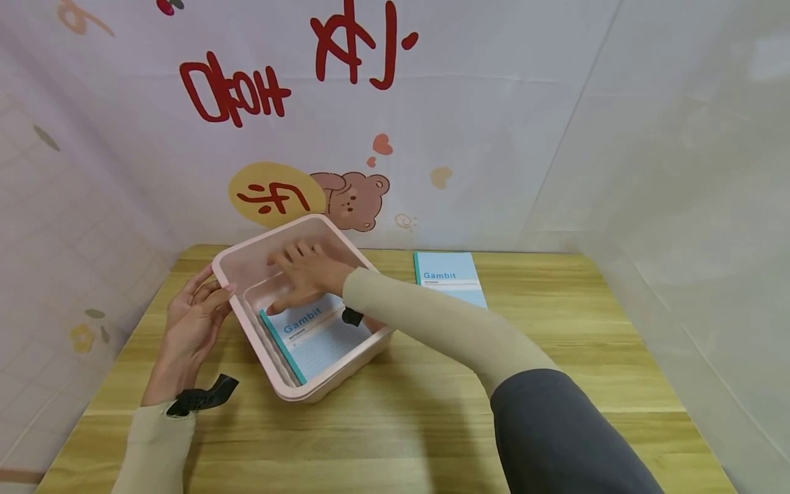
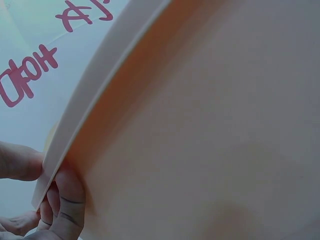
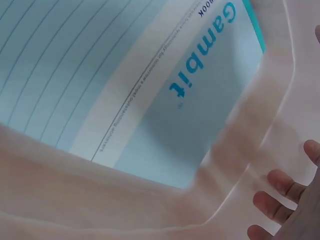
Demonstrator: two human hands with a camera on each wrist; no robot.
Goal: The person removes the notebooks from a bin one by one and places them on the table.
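A pale pink plastic bin (image 1: 276,374) stands tilted on the table, with a light blue Gambit notebook (image 1: 324,343) lying on its bottom. My left hand (image 1: 196,312) pinches the bin's left rim, thumb on one side and fingers on the other; the left wrist view shows this grip on the rim (image 2: 75,117) close up. Inside the bin, my right hand (image 1: 305,274) is spread with fingers extended, above the upper edge of the notebook. In the right wrist view its fingertips (image 3: 270,205) are near the bin's inner wall, and nothing is held.
A second Gambit notebook (image 1: 450,271) lies on the wooden table (image 1: 555,329) to the right of the bin, partly hidden by my right forearm. Behind the table rises a white wall covering (image 1: 494,137) with red characters and a cartoon bear.
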